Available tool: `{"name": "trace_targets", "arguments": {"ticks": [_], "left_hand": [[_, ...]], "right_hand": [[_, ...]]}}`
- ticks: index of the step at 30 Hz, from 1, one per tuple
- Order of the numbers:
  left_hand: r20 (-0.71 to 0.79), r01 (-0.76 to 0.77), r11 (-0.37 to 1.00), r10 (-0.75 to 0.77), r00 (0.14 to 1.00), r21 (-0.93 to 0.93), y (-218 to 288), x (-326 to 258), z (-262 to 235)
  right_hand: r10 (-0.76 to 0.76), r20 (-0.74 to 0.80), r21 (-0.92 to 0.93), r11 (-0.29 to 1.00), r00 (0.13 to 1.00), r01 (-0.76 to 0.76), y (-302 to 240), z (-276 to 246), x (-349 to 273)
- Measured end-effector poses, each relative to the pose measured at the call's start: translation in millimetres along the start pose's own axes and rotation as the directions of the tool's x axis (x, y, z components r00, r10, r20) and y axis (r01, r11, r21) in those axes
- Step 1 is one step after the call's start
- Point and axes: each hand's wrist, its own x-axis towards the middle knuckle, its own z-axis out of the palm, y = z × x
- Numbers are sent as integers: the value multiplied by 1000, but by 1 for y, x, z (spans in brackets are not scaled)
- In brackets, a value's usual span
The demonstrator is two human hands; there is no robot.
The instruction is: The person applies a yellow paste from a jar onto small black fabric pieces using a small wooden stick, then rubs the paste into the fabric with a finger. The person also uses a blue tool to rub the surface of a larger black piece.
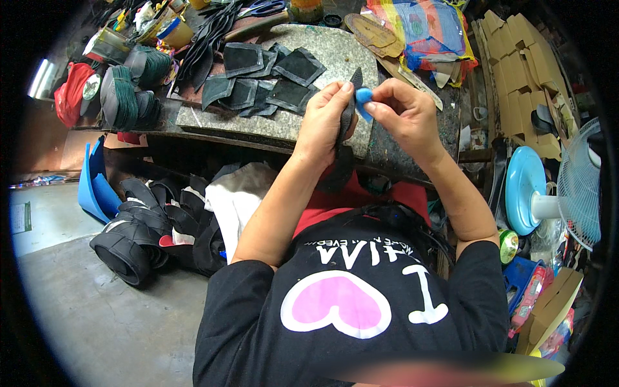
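Left hand (324, 119) pinches a dark, narrow, matte strip (349, 113), held upright over the stone slab (335, 55). Right hand (403, 113), at the strip's 3 o'clock, grips a small rounded blue piece (363, 97) against it. Flat dark cut panels (258, 80) lie at 10 o'clock.

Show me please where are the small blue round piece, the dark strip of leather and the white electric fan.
small blue round piece (363, 96), head view, on its rounded top.
dark strip of leather (349, 116), head view, on its middle, beside the left hand (322, 119).
white electric fan (580, 184), head view, on its wire guard.
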Motion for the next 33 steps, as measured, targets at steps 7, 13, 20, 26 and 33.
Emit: {"name": "trace_targets", "arguments": {"ticks": [7, 13, 20, 26, 33], "left_hand": [[-14, -10, 999, 11, 1000, 42, 0, 3, -8], [-138, -291, 893, 354, 925, 343, -7, 17, -4], [-98, -349, 881, 397, 913, 319, -7, 28, 2], [196, -73, 997, 72, 978, -3, -6, 12, 2], [393, 234, 933, -330, 858, 274, -12, -11, 0]], "right_hand": [[29, -12, 137, 990, 1000, -27, -14, -5, -3], [34, 197, -4, 999, 980, -34, -9, -12, -9], [182, 268, 181, 955, 946, -235, -3, -15, -16], [107, -60, 522, 851, 992, -61, 10, -25, -6], [113, -144, 615, 788, 983, -1, 31, -48, 8]]}}
